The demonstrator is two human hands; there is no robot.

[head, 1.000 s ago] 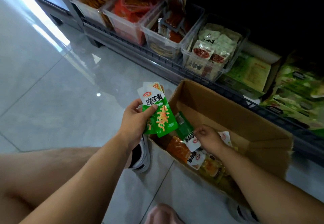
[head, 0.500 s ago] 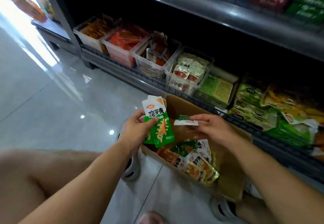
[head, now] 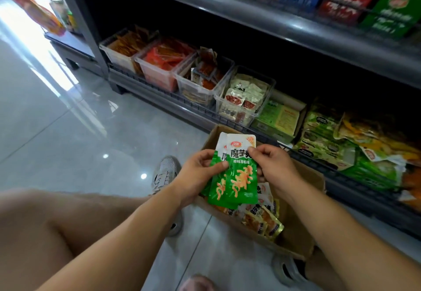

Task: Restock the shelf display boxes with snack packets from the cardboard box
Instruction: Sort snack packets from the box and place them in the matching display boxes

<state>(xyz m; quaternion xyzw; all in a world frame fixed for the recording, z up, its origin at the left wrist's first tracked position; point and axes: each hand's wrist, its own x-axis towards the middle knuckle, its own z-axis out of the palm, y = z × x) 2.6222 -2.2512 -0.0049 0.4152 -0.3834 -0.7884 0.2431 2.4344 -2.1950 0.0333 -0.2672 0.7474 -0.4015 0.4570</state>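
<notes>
Green snack packets (head: 234,176), small stack: my left hand (head: 198,176) grips the left edge, my right hand (head: 273,167) pinches the top packet, above the cardboard box (head: 296,240).

The person's left hand (head: 198,176) and right hand (head: 275,170) are bare, as are both forearms and the thigh in view. The left foot wears a pale grey mesh sneaker (head: 164,175) with light laces. The right shoe (head: 284,270) is grey with a dark opening.
</notes>
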